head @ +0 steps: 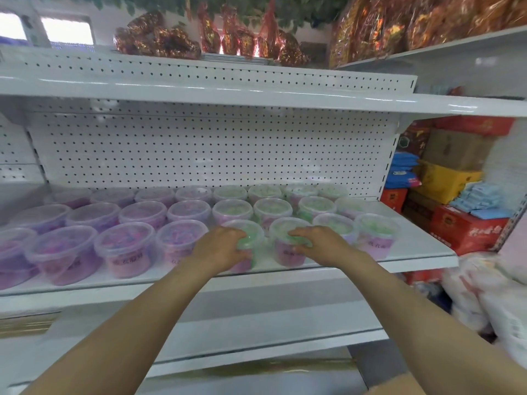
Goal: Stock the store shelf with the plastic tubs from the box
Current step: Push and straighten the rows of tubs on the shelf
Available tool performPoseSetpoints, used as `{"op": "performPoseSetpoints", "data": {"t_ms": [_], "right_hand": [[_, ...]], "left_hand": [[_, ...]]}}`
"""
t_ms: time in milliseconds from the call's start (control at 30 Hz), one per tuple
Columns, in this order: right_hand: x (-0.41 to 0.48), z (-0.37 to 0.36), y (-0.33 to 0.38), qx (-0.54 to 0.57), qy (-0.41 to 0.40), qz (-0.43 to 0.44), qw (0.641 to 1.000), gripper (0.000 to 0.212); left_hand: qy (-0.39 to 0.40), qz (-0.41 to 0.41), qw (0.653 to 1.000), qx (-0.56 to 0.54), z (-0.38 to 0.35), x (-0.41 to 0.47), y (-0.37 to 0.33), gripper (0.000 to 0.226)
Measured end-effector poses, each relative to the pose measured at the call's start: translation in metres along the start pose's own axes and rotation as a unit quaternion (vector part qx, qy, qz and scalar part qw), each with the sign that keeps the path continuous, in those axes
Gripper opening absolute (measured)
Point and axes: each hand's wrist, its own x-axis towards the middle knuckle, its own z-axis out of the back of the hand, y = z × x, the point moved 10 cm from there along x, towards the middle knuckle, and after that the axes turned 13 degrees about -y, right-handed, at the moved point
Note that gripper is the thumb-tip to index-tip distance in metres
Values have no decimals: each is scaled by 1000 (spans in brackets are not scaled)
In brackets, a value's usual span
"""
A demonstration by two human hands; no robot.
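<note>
Rows of clear plastic tubs with lids fill the white shelf (422, 253). Those on the left hold purple and pink contents (125, 246); those on the right show green under the lid. My left hand (221, 248) grips a green-topped tub (251, 233) in the front row, fingers curled round its side. My right hand (316, 242) grips the neighbouring green-topped tub (285, 252) the same way. Both tubs stand on the shelf near its front edge. The box is out of view.
A perforated white back panel (211, 149) rises behind the tubs, with another shelf (228, 94) above. Red, yellow and brown cartons (467, 232) are stacked at right, white sacks (490, 297) below them. Foil-wrapped goods (159, 38) sit on top.
</note>
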Motion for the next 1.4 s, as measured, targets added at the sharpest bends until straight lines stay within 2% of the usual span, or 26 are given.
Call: {"op": "performPoseSetpoints", "data": {"t_ms": [267,367,500,633,1167,1300,1400], "right_hand": [[4,-3,11,-15,-59,9,998,43],[5,-3,11,-16,-66,9,998,42],[6,-2,12,-4,-75,14,997,39],[8,-6,15,-6,-66,10,998,39],[13,-10,16,-15,-73,-4,997,40],[11,-9,16,-3,-67,19,998,43],[8,6,7,19,-87,46,995,45]], "left_hand": [[-13,40,999,34,5,2,3,50],[-32,52,998,30,7,7,3,46],[-63,59,995,47,9,11,3,53],[-65,76,995,22,3,7,7,50],[-103,70,991,54,-1,6,7,52],[-99,92,990,39,-7,6,8,54],[-135,68,987,46,-7,8,-6,55]]}}
